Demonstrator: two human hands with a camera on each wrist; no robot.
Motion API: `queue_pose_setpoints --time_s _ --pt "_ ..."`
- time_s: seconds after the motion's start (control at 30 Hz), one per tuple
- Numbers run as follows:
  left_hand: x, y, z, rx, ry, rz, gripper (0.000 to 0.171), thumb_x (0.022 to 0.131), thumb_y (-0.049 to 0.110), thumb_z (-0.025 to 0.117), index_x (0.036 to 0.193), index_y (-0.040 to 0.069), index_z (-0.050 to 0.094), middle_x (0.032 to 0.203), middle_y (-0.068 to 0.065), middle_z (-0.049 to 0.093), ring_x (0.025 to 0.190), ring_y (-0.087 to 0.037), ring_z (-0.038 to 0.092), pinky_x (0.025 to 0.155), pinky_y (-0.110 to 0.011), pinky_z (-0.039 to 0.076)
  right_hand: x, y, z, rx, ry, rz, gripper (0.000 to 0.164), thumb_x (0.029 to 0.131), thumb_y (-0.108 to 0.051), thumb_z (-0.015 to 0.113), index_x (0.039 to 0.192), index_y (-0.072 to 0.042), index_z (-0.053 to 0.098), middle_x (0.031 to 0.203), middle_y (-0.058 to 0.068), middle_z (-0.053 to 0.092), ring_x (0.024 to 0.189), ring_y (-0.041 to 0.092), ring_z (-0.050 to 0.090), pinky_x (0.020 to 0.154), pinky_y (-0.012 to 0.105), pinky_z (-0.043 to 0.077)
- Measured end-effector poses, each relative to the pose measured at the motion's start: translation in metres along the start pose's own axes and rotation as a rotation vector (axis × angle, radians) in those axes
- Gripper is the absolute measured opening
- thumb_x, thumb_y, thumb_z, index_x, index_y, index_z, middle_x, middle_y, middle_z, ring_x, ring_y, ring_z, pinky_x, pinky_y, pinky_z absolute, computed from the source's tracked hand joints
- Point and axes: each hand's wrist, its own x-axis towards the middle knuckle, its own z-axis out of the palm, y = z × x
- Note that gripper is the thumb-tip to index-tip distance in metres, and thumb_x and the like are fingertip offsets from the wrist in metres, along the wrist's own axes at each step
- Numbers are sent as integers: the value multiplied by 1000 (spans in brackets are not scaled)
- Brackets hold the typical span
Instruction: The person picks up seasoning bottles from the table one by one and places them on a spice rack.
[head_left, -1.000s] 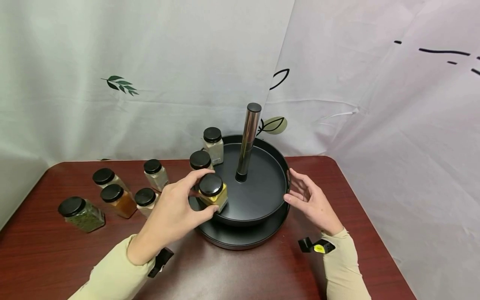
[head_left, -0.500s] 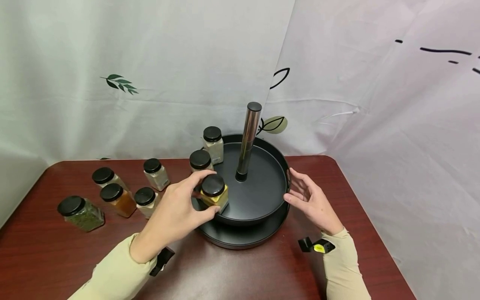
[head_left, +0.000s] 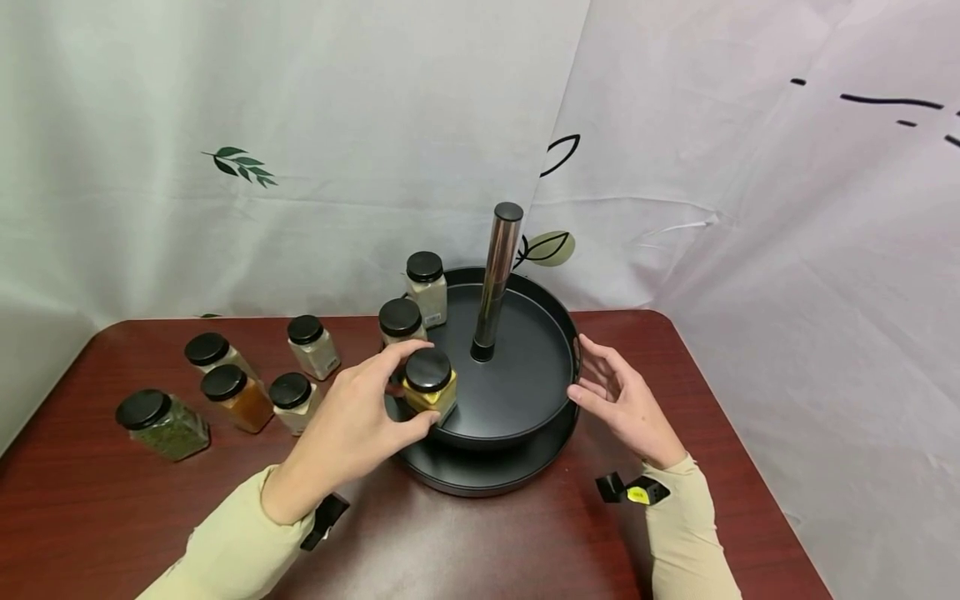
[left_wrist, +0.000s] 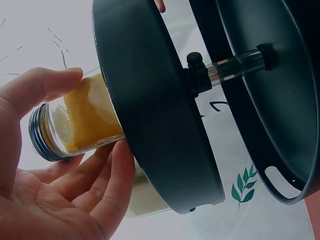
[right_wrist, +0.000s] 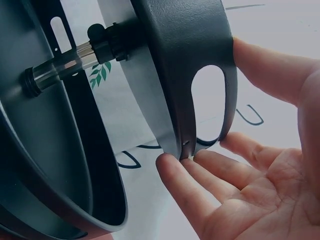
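Pinching a square-sided glass jar of golden-yellow powder, black-capped and upright, between thumb and bent fingers, the left hand has it at the front left edge of the upper black tray, while the right hand, loosely spread, touches that tray's right edge with thumb and fingertips. Hidden in the head view, a black collar beneath the tray shows in both wrist views; whether the jar's base meets the tray's floor I cannot tell. On a pale-filled jar at the back left edge, a small label carries print too small to read.
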Motion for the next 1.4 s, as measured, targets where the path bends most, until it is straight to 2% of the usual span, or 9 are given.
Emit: queue_pose_setpoints --time_s 0.23,0.4,0.63,0.77,0.9,1.07,1.17,1.3,1.4 --pt "-1 0 0 11 -18 -24 77 72 16 92 139 14 54 115 0 69 84 -10 65 72 -34 56 0 3 -1 -62 25 -5 53 106 -13 53 155 -6 36 159 13 35 145 31 35 103 15 40" --pt "-5 -1 -2 -1 -14 -16 79 71 15 93 140 12 54 123 -1 66 93 -12 67 77 -31 57 2 4 1 -22 47 -4 53 104 -9 55 154 -3 37 158 15 37 144 34 36 102 17 42" --pt "-15 -8 -10 -31 6 -15 77 72 8 92 139 12 54 124 -1 64 106 -14 64 80 -31 58 4 4 2 9 62 -24 55 102 -6 57 153 1 36 155 19 40 142 36 38 102 19 44" --pt "-24 -15 -16 7 36 -35 75 71 10 92 137 15 57 124 1 65 102 -11 65 79 -30 58 4 4 1 -1 63 -40 57 102 -5 59 153 3 35 155 18 40 143 35 38 104 20 43" --pt "-32 -22 -24 40 80 -52 72 70 10 92 134 17 59 116 4 67 98 -9 65 79 -21 55 4 4 1 1 61 -43 59 100 -4 60 153 1 36 156 17 40 143 32 38 105 22 43" --pt "-42 -32 -36 79 149 -45 73 68 3 92 133 19 61 115 5 68 96 -6 63 78 -11 50 2 4 2 46 46 -40 62 98 -1 62 154 -2 36 157 16 38 144 30 38 104 25 45" --pt "-49 -39 -45 140 188 -47 72 67 4 92 132 18 62 113 4 67 87 -5 63 74 -9 48 2 3 2 76 37 -34 64 97 0 63 155 -4 36 158 15 37 144 29 37 103 25 46" --pt "-59 -48 -57 200 225 -80 71 66 6 93 129 15 64 105 3 67 75 -2 63 68 -7 45 2 3 1 87 34 -27 67 96 0 66 155 -5 36 159 14 37 144 28 38 103 26 46" --pt "-66 -54 -66 185 243 -131 68 66 6 93 128 13 65 102 1 66 74 5 60 66 -6 45 3 2 1 78 35 -26 68 95 0 67 155 -7 37 159 13 37 144 28 39 103 27 46"
